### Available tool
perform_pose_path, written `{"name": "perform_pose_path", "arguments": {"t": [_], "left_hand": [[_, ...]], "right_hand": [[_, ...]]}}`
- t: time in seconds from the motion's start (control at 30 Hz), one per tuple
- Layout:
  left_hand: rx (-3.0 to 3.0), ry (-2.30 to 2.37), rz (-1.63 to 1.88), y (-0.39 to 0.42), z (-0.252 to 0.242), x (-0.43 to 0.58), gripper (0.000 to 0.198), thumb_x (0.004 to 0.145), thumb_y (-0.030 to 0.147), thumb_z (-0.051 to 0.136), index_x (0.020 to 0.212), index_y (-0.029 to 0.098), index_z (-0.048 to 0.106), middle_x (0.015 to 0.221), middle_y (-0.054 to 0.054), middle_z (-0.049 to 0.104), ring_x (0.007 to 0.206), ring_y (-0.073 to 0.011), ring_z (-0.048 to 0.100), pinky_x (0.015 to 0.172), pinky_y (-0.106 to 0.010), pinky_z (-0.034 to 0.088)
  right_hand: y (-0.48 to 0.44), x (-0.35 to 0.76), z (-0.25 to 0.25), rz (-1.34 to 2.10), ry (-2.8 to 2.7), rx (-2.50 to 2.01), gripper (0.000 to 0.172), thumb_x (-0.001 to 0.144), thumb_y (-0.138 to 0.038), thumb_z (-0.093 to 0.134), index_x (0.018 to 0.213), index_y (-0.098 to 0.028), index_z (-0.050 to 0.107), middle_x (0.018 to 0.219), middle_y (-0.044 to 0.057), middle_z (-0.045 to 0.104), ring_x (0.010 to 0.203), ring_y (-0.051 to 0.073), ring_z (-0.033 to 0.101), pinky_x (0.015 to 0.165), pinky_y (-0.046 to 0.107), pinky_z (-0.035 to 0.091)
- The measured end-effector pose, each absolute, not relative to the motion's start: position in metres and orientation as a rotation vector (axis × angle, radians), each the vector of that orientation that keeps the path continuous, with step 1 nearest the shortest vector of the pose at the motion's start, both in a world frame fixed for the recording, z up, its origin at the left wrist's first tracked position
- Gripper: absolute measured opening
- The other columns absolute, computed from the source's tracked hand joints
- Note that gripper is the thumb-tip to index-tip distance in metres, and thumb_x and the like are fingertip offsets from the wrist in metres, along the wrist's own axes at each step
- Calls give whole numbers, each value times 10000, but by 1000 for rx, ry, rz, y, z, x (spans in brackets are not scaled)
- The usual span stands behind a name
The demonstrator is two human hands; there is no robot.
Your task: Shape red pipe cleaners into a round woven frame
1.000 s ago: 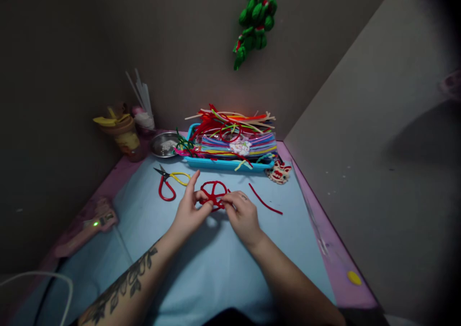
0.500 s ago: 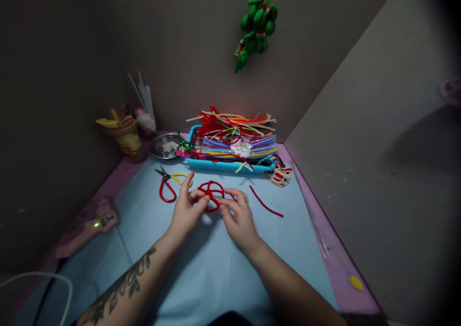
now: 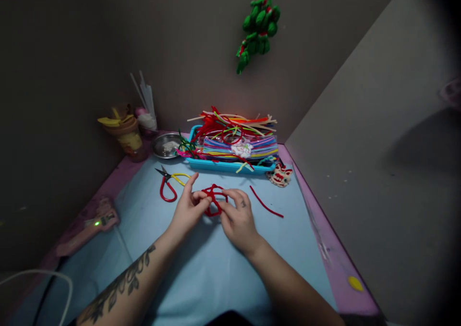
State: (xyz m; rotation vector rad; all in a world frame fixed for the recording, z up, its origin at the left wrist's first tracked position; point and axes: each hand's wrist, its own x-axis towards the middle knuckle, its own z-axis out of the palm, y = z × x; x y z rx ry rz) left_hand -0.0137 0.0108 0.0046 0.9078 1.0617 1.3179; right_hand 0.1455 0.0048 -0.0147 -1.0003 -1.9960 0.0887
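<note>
A red pipe-cleaner ring with crossing spokes (image 3: 213,197) is held just above the light blue mat (image 3: 201,268). My left hand (image 3: 187,210) pinches its left side, index finger raised. On the ring's right side my right hand (image 3: 237,218) has its fingers closed. A loose red pipe cleaner (image 3: 265,202) lies on the mat to the right of my right hand. Red-handled scissors (image 3: 166,184) with a yellow loop lie left of my left hand.
A blue tray (image 3: 230,165) piled with coloured pipe cleaners stands at the back. Beside it sit a small metal dish (image 3: 164,145), a cup of sticks (image 3: 124,131) and a small white-and-red figure (image 3: 279,175). A pink glue gun (image 3: 88,225) lies left. A green ornament (image 3: 259,23) hangs above.
The red ring has tilted and turned in my fingers; both hands have shifted slightly around it. Nothing else on the mat has moved.
</note>
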Motion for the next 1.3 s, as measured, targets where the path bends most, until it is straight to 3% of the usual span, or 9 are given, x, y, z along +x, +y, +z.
{"name": "perform_pose_path", "arguments": {"t": [0.53,0.67,0.8,0.97,1.07,1.2,1.3], "left_hand": [[998,1054,1247,7,7,-13,902,722,217,712,1493,214,246,694,61,615,601,-102,561,620,-229,437],[941,1083,1347,5,10,-9,854,718,227,734,1459,205,310,692,66,619,634,-95,569,664,-220,448],[830,1123,1422,6,12,-8,813,696,261,773,1411,198,390,694,61,643,647,-97,592,695,-226,454],[827,1148,1437,5,10,-6,763,686,298,789,1366,178,465,706,38,681,667,-113,618,706,-237,463],[855,1156,1393,4,4,-2,648,673,319,793,1262,167,571,719,21,695,700,-127,636,739,-255,480],[893,1186,1313,1,-4,4,487,634,352,807,1060,157,674,862,-63,742,817,-200,677,806,-331,507],[965,1197,1273,1,-6,4,445,634,376,800,1013,169,695,927,-89,744,872,-237,675,831,-372,506]], "right_hand": [[5,147,-16,-118,-2034,-1029,168,854,-176,597,989,-250,662,1098,89,617,1072,283,529,894,479,459],[4,145,-15,-166,-1921,-1073,216,859,-195,609,1071,-238,624,1100,109,590,1077,287,525,904,482,468],[1,147,-13,-211,-1779,-1075,66,850,-209,649,912,-227,637,840,71,595,849,237,562,777,412,502],[1,144,-14,65,-1782,-1072,131,897,-222,599,1017,-207,648,791,49,687,682,178,607,660,320,514],[3,141,-17,221,-1624,-1142,152,871,-299,638,973,-189,661,774,40,707,589,149,599,602,282,510],[6,141,-15,480,-1420,-1226,144,873,-311,611,900,-181,667,787,39,705,648,150,625,604,259,502],[7,145,-10,605,-1368,-1221,158,887,-293,564,831,-185,665,753,26,679,688,154,619,640,264,491]]}}
